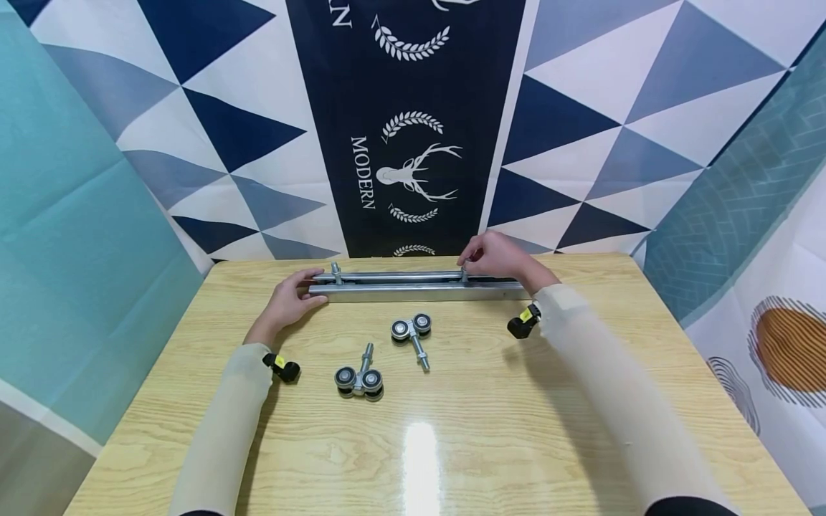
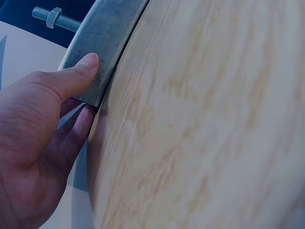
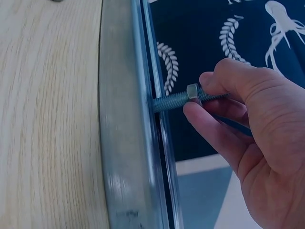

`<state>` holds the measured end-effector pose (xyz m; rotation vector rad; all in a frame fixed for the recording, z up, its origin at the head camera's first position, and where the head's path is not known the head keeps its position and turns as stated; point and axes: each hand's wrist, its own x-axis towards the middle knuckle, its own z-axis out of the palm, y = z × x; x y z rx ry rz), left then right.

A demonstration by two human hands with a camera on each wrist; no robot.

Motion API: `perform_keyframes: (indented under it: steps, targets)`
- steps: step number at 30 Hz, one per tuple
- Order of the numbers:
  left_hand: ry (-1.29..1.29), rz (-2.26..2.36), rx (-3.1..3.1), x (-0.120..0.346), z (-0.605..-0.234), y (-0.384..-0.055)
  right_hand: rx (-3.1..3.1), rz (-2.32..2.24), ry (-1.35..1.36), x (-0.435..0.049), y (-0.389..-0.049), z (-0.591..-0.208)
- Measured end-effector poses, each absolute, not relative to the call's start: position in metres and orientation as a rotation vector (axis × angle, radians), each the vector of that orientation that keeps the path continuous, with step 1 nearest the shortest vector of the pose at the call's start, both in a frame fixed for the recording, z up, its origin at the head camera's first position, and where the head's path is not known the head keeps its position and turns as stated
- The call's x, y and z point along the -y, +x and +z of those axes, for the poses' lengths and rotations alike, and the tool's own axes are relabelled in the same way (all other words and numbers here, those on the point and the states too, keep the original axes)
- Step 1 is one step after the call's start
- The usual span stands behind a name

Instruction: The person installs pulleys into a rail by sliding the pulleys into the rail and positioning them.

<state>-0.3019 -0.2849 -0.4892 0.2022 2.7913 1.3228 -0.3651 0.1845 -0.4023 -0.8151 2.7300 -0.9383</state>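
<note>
A slotted metal rail (image 1: 413, 292) lies across the back of the table. At its left end my left hand (image 1: 288, 302) grips it, the thumb on the front face and the fingers behind, as the left wrist view also shows. A threaded bolt with a hex nut (image 2: 53, 18) stands up from the slot near that end. Farther right, my right hand (image 3: 267, 129) pinches a second threaded bolt (image 3: 171, 101) by its nut; this bolt also rises from the slot. Whatever sits below the bolts is hidden inside the rail.
Two twin-wheeled roller trolleys with threaded bolts lie in front of the rail: one trolley (image 1: 360, 380) left of centre, the other trolley (image 1: 413, 335) nearer the rail. The wooden table (image 1: 516, 444) ends at a patterned cloth backdrop (image 1: 413, 86) just behind the rail.
</note>
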Motion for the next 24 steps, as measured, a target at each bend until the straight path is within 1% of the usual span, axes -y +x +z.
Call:
perform_keyframes:
  steps: [17, 24]
  targets:
    - [0.207, 1.317, -2.799, 0.284, -0.489, -0.301, -2.692, -0.977, -0.899, -0.137, -0.365, -0.406]
    - [0.202, 1.316, -2.802, 0.282, -0.487, -0.3, -2.706, -1.003, -0.874, -0.119, -0.362, -0.407]
